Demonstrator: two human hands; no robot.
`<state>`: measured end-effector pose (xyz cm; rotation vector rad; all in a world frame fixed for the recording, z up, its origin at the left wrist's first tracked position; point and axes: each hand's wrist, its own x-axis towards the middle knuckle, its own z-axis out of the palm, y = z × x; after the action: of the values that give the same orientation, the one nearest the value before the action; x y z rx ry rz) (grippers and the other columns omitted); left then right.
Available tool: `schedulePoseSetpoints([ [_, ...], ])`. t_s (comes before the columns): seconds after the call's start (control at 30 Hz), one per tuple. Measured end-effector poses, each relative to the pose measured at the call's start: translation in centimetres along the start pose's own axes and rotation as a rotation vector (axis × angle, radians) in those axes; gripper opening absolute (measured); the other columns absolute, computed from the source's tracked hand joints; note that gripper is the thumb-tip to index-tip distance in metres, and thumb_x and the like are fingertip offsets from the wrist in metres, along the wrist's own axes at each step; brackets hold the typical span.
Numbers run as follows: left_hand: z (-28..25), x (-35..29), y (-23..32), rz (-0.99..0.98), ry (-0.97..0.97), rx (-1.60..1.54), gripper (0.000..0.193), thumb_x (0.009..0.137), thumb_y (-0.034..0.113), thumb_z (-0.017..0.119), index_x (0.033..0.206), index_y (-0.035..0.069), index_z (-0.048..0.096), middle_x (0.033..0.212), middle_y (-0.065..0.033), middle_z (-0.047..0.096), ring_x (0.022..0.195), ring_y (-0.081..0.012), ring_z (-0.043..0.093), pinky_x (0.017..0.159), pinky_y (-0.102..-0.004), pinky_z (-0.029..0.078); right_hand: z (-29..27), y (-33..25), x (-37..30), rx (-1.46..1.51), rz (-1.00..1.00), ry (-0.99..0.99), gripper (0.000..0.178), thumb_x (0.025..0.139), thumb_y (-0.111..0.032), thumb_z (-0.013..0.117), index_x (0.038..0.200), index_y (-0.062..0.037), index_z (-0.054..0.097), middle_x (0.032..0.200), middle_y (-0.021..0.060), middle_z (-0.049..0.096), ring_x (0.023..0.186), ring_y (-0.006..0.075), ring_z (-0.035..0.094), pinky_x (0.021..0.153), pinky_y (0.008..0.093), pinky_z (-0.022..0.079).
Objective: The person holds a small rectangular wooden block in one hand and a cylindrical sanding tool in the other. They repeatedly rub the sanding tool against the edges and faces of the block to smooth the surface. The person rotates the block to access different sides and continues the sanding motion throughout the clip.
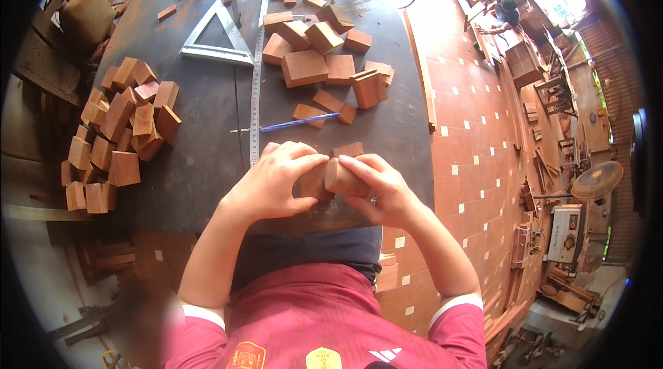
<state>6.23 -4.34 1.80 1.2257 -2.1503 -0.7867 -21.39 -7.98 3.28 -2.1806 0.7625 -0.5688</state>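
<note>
Close to the table's near edge, my left hand (276,181) is closed around a dark reddish-brown wooden block (315,181), fingers over the top and thumb on the near side. My right hand (388,189) grips a second wooden block (347,180), whose pale end face points toward the left one. The two blocks sit side by side; whether they touch is hard to tell. Just beyond them a further block (349,149) shows partly behind my right fingers. A blue pen (298,122) lies past my hands, beside a steel ruler (256,86) running away from me.
A heap of wooden blocks (304,67) covers the table's middle right, and another pile (114,137) stands at the left edge. A metal triangle square (219,58) lies beyond the ruler. Smaller offcuts are scattered at the far end. Another person (506,11) works at the far right.
</note>
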Motion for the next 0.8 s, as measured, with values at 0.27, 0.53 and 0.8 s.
schedulePoseSetpoints([
  [0.27, -1.2, 1.6, -1.1, 0.006, -0.136, -0.041, 0.073, 0.065, 0.022, 0.092, 0.133, 0.007, 0.071, 0.122, -0.0099, 0.069, 0.121, -0.0311, 0.063, 0.113, -0.0437, 0.039, -0.4, 0.8, 1.0, -0.069, -0.050, 0.069, 0.073, 0.084, 0.004, 0.079, 0.152, -0.0141, 0.060, 0.118, 0.0204, 0.067, 0.109, 0.0404, 0.067, 0.093, 0.0475, 0.058],
  [0.53, -0.7, 1.7, -1.5, 0.016, -0.108, -0.083, 0.071, 0.063, 0.023, 0.092, 0.130, 0.009, 0.072, 0.117, -0.0105, 0.067, 0.115, -0.0315, 0.062, 0.110, -0.0426, 0.041, 0.3, 1.4, 0.4, -0.019, -0.170, -0.029, 0.071, 0.084, -0.001, 0.083, 0.151, -0.0119, 0.061, 0.122, 0.0218, 0.067, 0.108, 0.0419, 0.068, 0.091, 0.0471, 0.059],
  [0.8, -0.9, 1.6, -1.4, 0.003, -0.103, -0.095, 0.070, 0.064, 0.022, 0.091, 0.130, 0.008, 0.071, 0.118, -0.0103, 0.067, 0.115, -0.0316, 0.061, 0.109, -0.0423, 0.042, 0.9, 1.5, 0.0, -0.070, -0.189, -0.025, 0.073, 0.082, -0.004, 0.086, 0.150, -0.0090, 0.061, 0.126, 0.0260, 0.065, 0.109, 0.0439, 0.068, 0.092, 0.0484, 0.059],
])
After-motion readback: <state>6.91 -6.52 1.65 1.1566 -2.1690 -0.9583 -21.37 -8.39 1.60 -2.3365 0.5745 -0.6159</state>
